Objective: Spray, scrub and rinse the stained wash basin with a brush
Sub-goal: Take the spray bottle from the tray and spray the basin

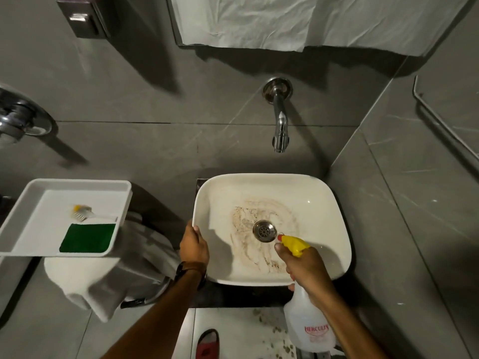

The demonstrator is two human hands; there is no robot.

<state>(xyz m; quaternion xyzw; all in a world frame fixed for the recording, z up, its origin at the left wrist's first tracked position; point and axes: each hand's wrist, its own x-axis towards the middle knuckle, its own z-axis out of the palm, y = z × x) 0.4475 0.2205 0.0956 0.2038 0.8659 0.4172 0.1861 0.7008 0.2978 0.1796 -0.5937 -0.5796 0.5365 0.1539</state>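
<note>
A white wash basin (324, 203) sits below a wall tap (280, 125). Brown stains ring its metal drain (264, 230). My right hand (307, 268) grips a clear spray bottle (308, 327) with a yellow head, its red nozzle aimed at the drain from the basin's front right. My left hand (194, 246) holds the basin's left rim. A small brush (83, 213) with a white handle lies in a white tray (26, 221) to the left, beside a green scrub pad (88, 238).
A white cloth (103, 281) is draped over something under the tray. A chrome fitting (18, 120) sticks out of the left wall. White paper (259, 19) hangs above the tap. A red slipper (207, 344) is on the floor below.
</note>
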